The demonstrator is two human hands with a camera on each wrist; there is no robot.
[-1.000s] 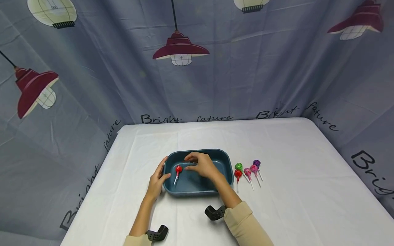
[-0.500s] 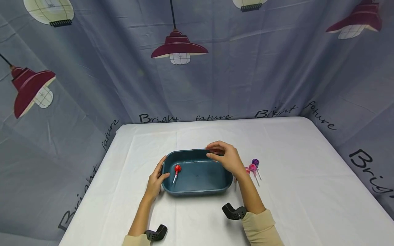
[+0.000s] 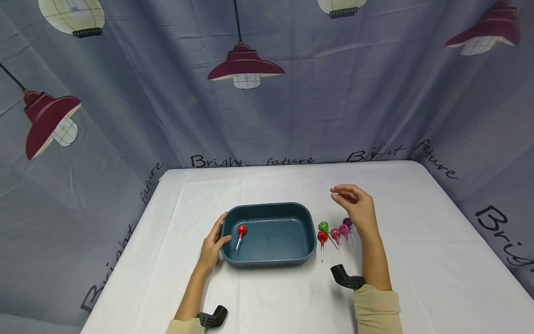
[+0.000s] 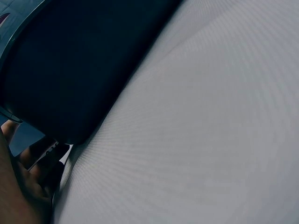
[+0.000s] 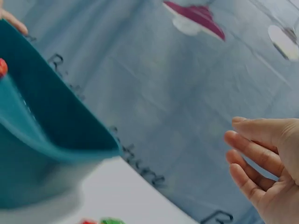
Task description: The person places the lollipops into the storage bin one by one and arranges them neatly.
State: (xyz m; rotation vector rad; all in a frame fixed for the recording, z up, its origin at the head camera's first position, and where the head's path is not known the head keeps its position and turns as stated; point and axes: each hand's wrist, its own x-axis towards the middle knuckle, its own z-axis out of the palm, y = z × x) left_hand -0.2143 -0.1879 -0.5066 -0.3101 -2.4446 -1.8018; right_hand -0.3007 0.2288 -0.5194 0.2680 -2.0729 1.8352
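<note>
A dark teal rectangular tray [image 3: 275, 246] lies on the table, with a red lollipop [image 3: 242, 229] in its left part. My left hand [image 3: 210, 248] grips the tray's left end, thumb over the rim and fingers along the outer wall. To the right of the tray lie a green lollipop [image 3: 323, 226], a second red lollipop [image 3: 322, 236], two pink lollipops [image 3: 335, 234] and a purple lollipop [image 3: 347, 221]. Above and behind this group hovers my right hand [image 3: 360, 207], its fingers loosely bent and nothing between them; its wrist partly covers the purple one's stick.
A white cloth covers the table [image 3: 425, 250]. Behind and at both sides hangs a grey-blue curtain [image 3: 333, 106] printed with lamps and lettering. Each wrist wears a black camera mount [image 3: 347, 278].
My right hand has moved from over the tray to the right, beyond the loose lollipops, uncovering the green and red ones. The left hand stays on the tray, which has not moved.
</note>
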